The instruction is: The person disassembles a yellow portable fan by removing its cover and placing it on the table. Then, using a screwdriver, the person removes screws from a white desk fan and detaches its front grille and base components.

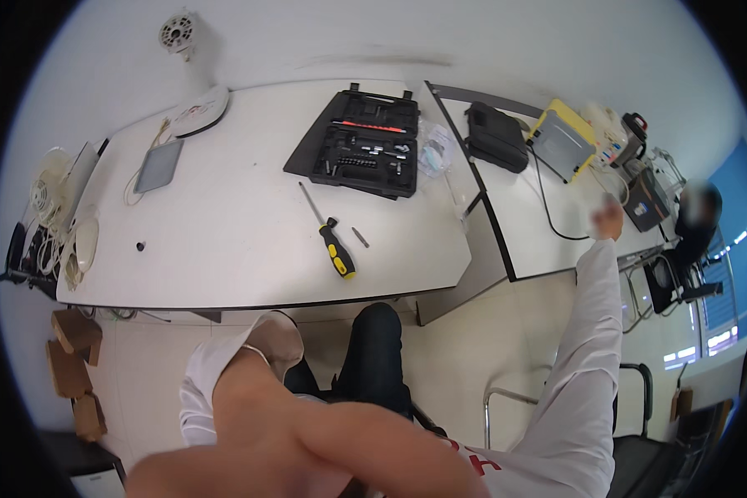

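My left hand (290, 440) is raised very close to the camera along the lower edge. Its thumb stretches to the right, while the other fingers run out of the picture. My right arm reaches out over the right-hand table. At its end my right hand (610, 226) is beside a dark grey bin-like container (646, 199), with a smeared reddish patch over its fingers, so its grip is hidden. On the main table (224, 241) lie a black-and-yellow screwdriver (337, 251), a small bit (360, 237) and an opened black tool case (365, 153) with sockets and bits.
A clear plastic bag (434, 149) rests by the tool case. On the right table are a black case (496, 137), a yellow-framed box (563, 139) and a black cable (548, 207). A grey tablet-like slab (158, 166) lies left. Another person (699, 220) sits far right.
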Demonstrator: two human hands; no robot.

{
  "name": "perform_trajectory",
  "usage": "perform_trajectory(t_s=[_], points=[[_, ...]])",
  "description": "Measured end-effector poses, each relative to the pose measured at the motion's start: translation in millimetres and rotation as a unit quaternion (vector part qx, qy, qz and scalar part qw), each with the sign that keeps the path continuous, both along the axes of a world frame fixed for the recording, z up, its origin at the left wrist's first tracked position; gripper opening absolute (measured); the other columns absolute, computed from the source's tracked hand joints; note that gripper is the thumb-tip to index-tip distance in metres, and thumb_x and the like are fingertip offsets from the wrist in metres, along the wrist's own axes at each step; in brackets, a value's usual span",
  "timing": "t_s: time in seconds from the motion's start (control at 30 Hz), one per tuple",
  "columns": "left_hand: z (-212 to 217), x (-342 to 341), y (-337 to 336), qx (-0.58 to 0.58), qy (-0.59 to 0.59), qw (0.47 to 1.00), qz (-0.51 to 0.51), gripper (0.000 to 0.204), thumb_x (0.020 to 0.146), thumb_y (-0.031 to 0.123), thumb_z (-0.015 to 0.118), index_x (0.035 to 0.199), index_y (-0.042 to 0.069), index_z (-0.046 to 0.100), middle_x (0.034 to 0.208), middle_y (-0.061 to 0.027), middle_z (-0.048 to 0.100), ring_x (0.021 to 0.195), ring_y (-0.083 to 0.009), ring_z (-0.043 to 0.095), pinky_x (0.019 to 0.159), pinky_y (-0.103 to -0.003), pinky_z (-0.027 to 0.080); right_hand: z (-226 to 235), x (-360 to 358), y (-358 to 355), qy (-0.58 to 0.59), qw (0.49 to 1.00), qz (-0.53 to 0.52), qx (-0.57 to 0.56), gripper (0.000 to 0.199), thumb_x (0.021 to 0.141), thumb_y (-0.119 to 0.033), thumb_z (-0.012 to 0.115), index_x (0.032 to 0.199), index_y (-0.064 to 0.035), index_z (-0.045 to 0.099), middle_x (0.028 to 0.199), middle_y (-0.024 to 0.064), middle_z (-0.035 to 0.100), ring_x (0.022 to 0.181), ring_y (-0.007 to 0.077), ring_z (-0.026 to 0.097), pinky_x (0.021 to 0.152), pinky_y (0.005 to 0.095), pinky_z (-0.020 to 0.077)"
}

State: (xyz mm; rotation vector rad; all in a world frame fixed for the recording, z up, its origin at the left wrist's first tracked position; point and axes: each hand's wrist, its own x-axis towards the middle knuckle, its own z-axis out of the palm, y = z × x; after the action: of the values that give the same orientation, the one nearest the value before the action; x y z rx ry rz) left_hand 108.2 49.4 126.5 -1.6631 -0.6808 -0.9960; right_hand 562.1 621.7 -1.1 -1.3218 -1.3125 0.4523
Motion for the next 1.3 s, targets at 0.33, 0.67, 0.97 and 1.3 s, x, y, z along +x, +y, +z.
perform_trajectory(t_s=[0.33,0.67,0.97,1.3], points=[[-6,15,-2,-0.003,0.024,0.991,0.133,0.025,0.096,0.024,0.038,0.092,0.002,0.049,0.083,-0.0148,0.053,0.084,-0.0297,0.057,0.078,-0.044,0.052,-85,-50,63,0.156,0.987,0.032,-0.027,0.021,0.094,-0.005,0.048,0.111,-0.0087,0.059,0.102,0.0083,0.067,0.068,0.0207,0.069,0.058,0.0282,0.0546],[-14,-6,-32,0.077,0.079,0.951,0.29,0.027,0.098,0.02,0.033,0.096,-0.002,0.049,0.083,-0.0186,0.056,0.082,-0.0332,0.061,0.077,-0.045,0.056,-169,-34,70,-0.441,0.834,-0.133,-0.303,0.051,0.089,-0.042,0.048,0.129,-0.0112,0.053,0.134,0.0107,0.053,0.124,0.0329,0.048,0.106,0.0442,0.0331],[-18,-15,-89,0.104,0.084,0.881,0.455,0.028,0.099,0.015,0.03,0.1,-0.005,0.048,0.081,-0.0198,0.058,0.076,-0.0355,0.064,0.075,-0.047,0.059,-141,4,31,-0.393,0.887,-0.179,-0.165,0.043,0.088,-0.043,0.056,0.127,-0.0224,0.057,0.139,0.0086,0.047,0.132,0.0275,0.039,0.108,0.045,0.0314],[-43,-30,-145,0.154,0.027,0.893,0.423,0.027,0.098,0.018,0.035,0.099,-0.003,0.051,0.089,-0.0186,0.058,0.084,-0.0322,0.062,0.08,-0.045,0.056,-64,-99,-161,-0.351,0.917,-0.009,0.191,0.035,0.086,-0.012,0.057,0.121,-0.0088,0.058,0.135,0.0133,0.05,0.127,0.0315,0.043,0.107,0.0444,0.029]])
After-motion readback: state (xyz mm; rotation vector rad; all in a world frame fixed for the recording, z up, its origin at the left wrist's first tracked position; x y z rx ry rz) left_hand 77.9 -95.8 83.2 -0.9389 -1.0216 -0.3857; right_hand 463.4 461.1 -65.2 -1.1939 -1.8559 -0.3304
